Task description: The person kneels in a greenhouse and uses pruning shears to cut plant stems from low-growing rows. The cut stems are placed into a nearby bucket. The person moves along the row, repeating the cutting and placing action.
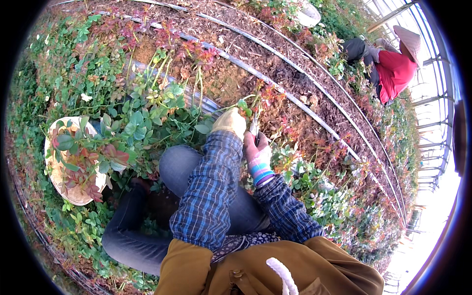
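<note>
My left hand (229, 123), in a pale yellow glove, is closed near a thin leafy rose stem (243, 105). The fingers are turned away from view, but the stem rises from right beside them. Just to its right, my right hand (257, 150), with a pink, blue and white striped cuff, grips pruning shears (254, 129). Their silvery tip points up toward the stems, and most of the handle is hidden in the palm. Reddish young rose shoots (269, 96) stand just beyond both hands.
A pale round container (54, 167) with cut leafy stems stands among the bushes at left. Grey pipes (275, 84) run along the mulched soil bed. At upper right, a person in a red top and conical hat (396, 71) crouches near a white bucket (309, 15).
</note>
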Demonstrator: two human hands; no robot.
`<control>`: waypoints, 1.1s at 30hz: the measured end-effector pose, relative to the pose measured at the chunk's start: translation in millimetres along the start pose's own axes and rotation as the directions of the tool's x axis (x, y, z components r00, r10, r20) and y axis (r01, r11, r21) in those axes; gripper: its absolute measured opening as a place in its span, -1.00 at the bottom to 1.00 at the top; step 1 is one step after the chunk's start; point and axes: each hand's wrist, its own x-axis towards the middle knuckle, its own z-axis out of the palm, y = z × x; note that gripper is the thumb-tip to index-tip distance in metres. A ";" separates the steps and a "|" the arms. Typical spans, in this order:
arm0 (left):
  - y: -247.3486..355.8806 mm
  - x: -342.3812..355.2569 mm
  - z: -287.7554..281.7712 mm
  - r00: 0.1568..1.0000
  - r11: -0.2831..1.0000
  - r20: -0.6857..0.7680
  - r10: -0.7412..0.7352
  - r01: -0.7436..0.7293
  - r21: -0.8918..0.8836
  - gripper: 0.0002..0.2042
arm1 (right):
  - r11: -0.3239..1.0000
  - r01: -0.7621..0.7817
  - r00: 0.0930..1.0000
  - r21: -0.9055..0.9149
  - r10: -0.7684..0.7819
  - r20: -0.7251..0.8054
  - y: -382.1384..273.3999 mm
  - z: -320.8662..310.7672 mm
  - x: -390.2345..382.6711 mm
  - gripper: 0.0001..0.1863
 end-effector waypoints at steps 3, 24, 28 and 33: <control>-0.4 2.5 -3.7 0.998 1.000 0.056 -0.019 0.019 -0.001 -0.65 | 0.995 0.024 0.998 -0.092 -0.029 -0.053 6.7 1.9 5.9 -0.52; -3.0 11.6 -20.4 0.968 0.999 0.247 -0.051 0.053 -0.002 -0.59 | 0.992 -0.005 0.999 -0.128 -0.001 -0.040 -29.2 -3.4 -15.2 -0.48; -13.1 16.4 -10.4 0.978 1.000 0.209 0.003 0.000 -0.012 -0.60 | 0.953 -0.056 0.998 -0.298 0.050 -0.027 -44.0 -7.6 -10.5 -0.42; -12.6 15.2 -11.7 0.976 1.000 0.216 -0.001 0.001 0.001 -0.59 | 0.787 0.010 0.997 -0.617 0.037 0.063 -49.4 -13.0 7.6 -0.32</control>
